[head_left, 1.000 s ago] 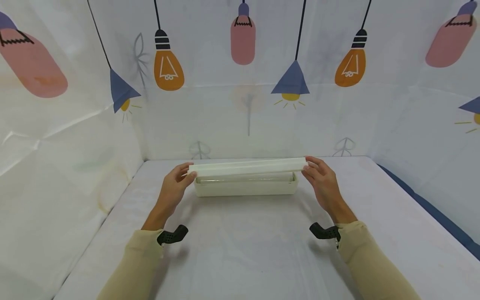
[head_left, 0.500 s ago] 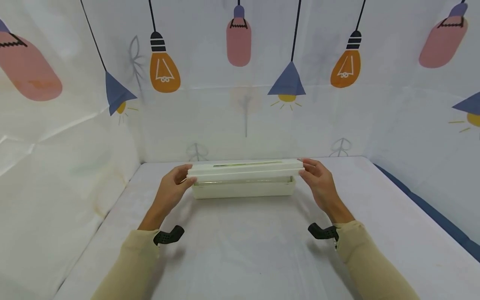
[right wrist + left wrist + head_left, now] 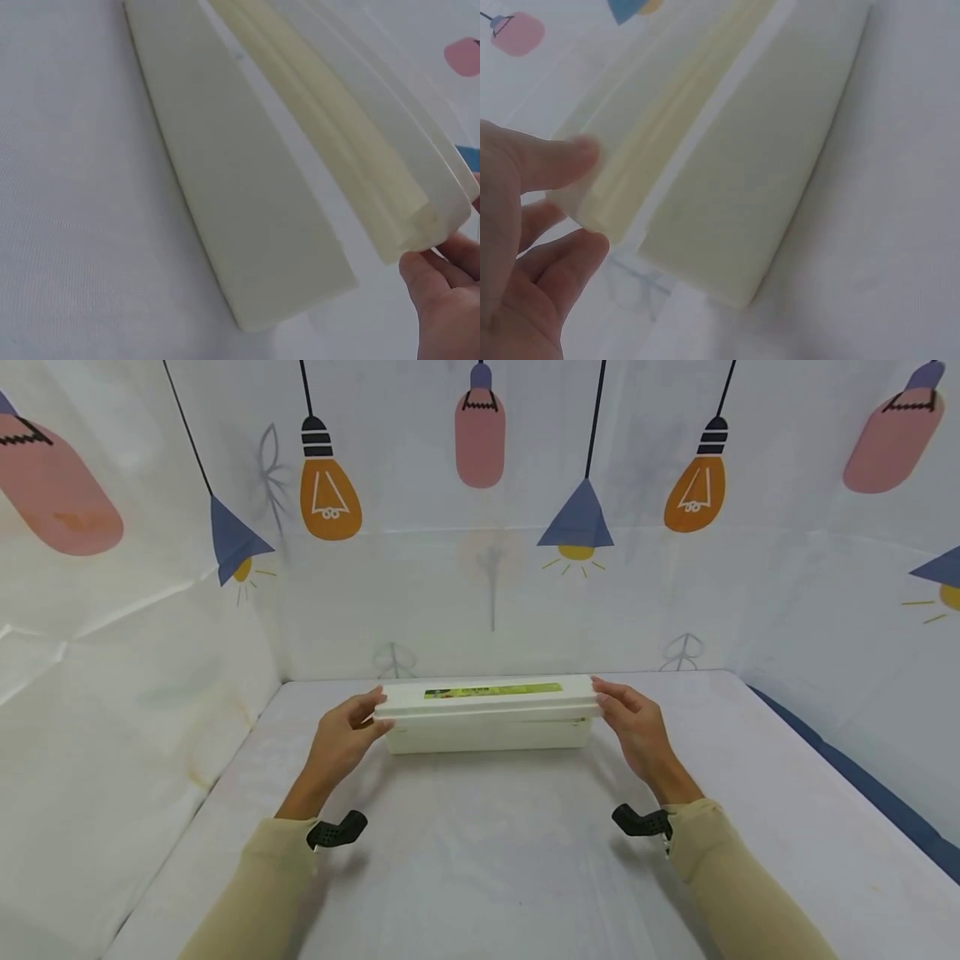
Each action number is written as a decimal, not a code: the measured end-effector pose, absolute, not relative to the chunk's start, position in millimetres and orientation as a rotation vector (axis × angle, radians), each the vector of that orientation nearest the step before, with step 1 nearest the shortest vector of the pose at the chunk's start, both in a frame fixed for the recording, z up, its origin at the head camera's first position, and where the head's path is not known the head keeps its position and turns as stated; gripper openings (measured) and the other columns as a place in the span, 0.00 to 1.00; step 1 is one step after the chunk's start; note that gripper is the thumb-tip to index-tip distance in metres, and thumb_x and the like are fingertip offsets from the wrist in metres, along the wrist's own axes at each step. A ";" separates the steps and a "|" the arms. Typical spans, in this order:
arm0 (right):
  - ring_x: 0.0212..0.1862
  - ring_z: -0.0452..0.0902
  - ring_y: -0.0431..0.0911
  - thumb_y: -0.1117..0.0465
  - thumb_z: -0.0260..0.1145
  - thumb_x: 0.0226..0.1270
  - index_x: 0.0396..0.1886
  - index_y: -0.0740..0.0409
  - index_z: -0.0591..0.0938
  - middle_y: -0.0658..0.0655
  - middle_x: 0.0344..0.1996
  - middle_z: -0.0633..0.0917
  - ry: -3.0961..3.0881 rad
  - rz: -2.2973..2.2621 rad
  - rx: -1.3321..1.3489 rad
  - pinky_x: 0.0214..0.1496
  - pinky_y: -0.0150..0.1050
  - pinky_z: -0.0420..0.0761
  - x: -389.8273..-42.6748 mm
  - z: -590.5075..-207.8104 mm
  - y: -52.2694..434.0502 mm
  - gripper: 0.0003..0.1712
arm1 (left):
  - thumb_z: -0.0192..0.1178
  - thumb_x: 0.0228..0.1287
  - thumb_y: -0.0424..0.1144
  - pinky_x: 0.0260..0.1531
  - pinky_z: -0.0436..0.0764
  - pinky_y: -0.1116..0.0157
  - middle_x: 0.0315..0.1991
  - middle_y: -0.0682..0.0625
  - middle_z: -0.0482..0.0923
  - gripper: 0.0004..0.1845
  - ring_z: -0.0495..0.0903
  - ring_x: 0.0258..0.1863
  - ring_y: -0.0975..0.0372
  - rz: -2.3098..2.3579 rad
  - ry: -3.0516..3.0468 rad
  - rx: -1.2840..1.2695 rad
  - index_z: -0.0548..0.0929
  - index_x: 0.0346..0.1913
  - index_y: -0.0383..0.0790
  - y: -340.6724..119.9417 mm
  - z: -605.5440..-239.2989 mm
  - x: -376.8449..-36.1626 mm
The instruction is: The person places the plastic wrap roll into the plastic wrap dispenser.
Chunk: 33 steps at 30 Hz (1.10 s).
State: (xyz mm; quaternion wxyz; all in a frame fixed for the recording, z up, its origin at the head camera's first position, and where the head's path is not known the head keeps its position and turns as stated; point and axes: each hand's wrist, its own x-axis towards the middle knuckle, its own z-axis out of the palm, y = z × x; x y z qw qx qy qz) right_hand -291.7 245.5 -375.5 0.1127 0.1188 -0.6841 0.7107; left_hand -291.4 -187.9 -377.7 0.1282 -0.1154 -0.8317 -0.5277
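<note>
A long white box (image 3: 487, 737) stands on the white-covered table, its long side toward me. Over its top lies a matching white lid (image 3: 405, 699) with a narrow yellow-green label (image 3: 492, 691). My left hand (image 3: 342, 739) pinches the lid's left end between thumb and fingers. At the opposite end, my right hand (image 3: 637, 727) holds the lid the same way. Both wrist views show a gap between the lid (image 3: 622, 180) and the box's front wall (image 3: 225, 172). The inside of the box is hidden in the head view.
White sheets printed with hanging lamps (image 3: 577, 518) and bulbs (image 3: 330, 497) stand behind and beside the table (image 3: 487, 860). A dark blue strip (image 3: 862, 772) runs along the table's right edge. Each wrist wears a black camera mount (image 3: 337, 829).
The lid has tilted forward and come down over the box, so its labelled top now faces up. The clear roll seen inside earlier is covered. Both hands keep their hold.
</note>
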 end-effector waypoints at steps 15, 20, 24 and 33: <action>0.72 0.64 0.53 0.63 0.61 0.77 0.63 0.78 0.72 0.65 0.71 0.69 -2.009 2.087 0.253 0.66 0.37 0.71 -296.0 -380.5 243.8 0.24 | 0.69 0.65 0.34 0.62 0.73 0.63 0.71 0.52 0.68 0.23 0.69 0.69 0.57 -1.587 -2.391 -0.320 0.79 0.62 0.35 -184.9 -383.1 -295.2; 0.72 0.65 0.53 0.64 0.60 0.77 0.63 0.76 0.72 0.64 0.71 0.69 -2.055 2.063 0.224 0.64 0.34 0.73 -296.9 -381.1 244.3 0.23 | 0.68 0.65 0.32 0.63 0.72 0.62 0.72 0.50 0.67 0.23 0.68 0.69 0.56 -1.592 -2.378 -0.344 0.79 0.62 0.32 -183.6 -383.3 -296.4; 0.71 0.66 0.52 0.66 0.60 0.76 0.63 0.77 0.72 0.65 0.71 0.69 -2.047 2.072 0.220 0.62 0.32 0.73 -298.3 -381.2 245.2 0.23 | 0.68 0.64 0.31 0.62 0.73 0.63 0.71 0.49 0.68 0.23 0.69 0.69 0.56 -1.586 -2.372 -0.358 0.79 0.61 0.31 -182.2 -382.7 -297.6; 0.71 0.66 0.52 0.69 0.59 0.76 0.63 0.78 0.72 0.66 0.70 0.70 -2.065 2.044 0.235 0.63 0.31 0.73 -305.2 -380.6 243.1 0.22 | 0.67 0.65 0.30 0.61 0.74 0.63 0.72 0.48 0.67 0.21 0.69 0.69 0.55 -1.533 -2.411 -0.353 0.79 0.61 0.31 -181.9 -384.9 -302.8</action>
